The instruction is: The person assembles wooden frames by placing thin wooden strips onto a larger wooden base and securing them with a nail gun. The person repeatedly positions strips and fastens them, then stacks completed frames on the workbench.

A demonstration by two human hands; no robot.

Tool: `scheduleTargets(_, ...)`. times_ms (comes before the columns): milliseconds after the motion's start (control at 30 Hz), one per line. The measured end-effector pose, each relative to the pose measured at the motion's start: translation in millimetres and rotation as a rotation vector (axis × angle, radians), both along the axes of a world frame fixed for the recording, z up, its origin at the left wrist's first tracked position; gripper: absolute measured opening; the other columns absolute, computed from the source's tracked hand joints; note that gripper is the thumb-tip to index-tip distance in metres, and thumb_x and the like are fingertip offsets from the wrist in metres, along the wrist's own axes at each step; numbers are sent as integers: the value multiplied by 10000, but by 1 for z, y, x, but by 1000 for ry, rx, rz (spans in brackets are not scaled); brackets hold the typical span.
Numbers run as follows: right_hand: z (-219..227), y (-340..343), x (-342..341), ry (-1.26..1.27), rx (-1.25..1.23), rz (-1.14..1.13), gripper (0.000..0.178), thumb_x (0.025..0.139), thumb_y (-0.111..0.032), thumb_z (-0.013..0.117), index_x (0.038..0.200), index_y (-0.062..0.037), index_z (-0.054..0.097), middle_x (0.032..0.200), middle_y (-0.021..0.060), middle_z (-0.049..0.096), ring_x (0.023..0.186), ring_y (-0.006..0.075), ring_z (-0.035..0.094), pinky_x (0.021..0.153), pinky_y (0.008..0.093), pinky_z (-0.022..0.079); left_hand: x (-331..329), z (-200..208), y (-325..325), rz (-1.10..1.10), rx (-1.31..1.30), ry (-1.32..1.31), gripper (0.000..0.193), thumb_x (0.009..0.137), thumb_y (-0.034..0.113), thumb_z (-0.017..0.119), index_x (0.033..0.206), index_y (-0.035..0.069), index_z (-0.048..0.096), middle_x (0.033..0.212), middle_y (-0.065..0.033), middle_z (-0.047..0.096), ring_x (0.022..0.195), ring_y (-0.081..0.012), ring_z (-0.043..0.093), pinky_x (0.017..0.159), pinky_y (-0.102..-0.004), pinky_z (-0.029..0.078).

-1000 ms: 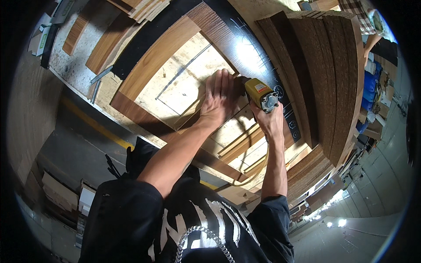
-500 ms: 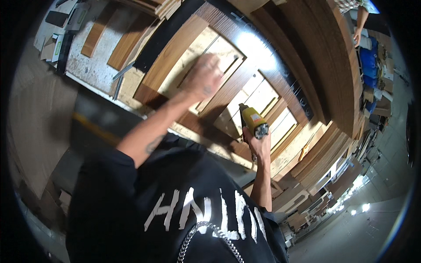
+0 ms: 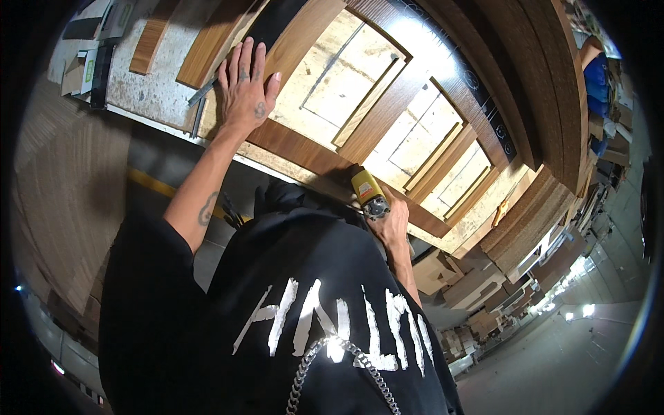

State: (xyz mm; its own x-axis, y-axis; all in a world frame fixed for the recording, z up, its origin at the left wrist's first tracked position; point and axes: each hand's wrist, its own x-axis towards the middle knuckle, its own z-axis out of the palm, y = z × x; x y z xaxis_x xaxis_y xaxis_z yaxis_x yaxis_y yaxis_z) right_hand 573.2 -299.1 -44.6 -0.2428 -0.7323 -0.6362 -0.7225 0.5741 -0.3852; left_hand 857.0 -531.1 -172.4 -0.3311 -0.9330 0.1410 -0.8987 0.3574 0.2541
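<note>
"Hands first: what is the left one doing?"

"The left hand [image 3: 243,100] lies palm down over the left end of the wooden frame [image 3: 297,143], fingers straight and a little spread, thumb held out to the side. I see nothing in its grasp."

"And the right?"

"The right hand [image 3: 391,221] is wrapped round a yellow power tool [image 3: 365,184]. The nose is at the near rail of the frame, close to the person's body; whether it touches the wood, I can't tell."

"How does the frame sit?"

"Flat on the table [image 3: 155,97], slanting across the view. It has three openings, the largest at the left, with a pale surface showing through. A thin strip [image 3: 370,104] lies along the right side of the large one, and narrow strips [image 3: 434,157] show in the other two."

"Anything along its edges?"

"A black strip [image 3: 277,24] runs beside the left end, partly behind the fingers. A dark board [image 3: 484,97] with pale marks borders the far side, and past it rises a stack of brown boards [image 3: 512,55]."

"What's over on the left?"

"Two loose brown pieces [image 3: 153,41], well apart from the tool. On the floor below, a yellow line [image 3: 152,182]."
</note>
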Motion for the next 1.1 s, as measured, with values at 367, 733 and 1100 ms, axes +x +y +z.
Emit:
scheduleTargets(367, 6, -10, -4, -36, 106, -12, 609, 719, -161, 813, 1297, -39, 666, 1096, 247, 722, 1041, 420, 661, 963, 445, 518, 2, -2, 0, 31, -13, 31, 652, 1043, 429, 496, 1576, 79, 363, 1652, -142, 291, 1516, -333, 269, 1211, -534, 206)
scheduleTargets(733, 22, -25, 6, 68, -8, 111, 586, 726, -184, 793, 1284, -44, 682, 1020, 237, 744, 974, 396, 718, 897, 430, 558, 2, -6, 2, 53, -32, 42, 623, 1039, 405, 510, 1565, 96, 388, 1644, -126, 307, 1508, -318, 285, 1211, -526, 216)
scheduleTargets(1100, 9, -37, 22, 22, 38, 118, 550, 746, -203, 801, 1255, -25, 693, 955, 255, 740, 905, 406, 726, 852, 436, 563, 26, -14, 7, 59, -240, 404, 347, 1041, 196, 529, 1312, 4, 628, 1404, -119, 606, 1342, -307, 527, 1150, -471, 351)
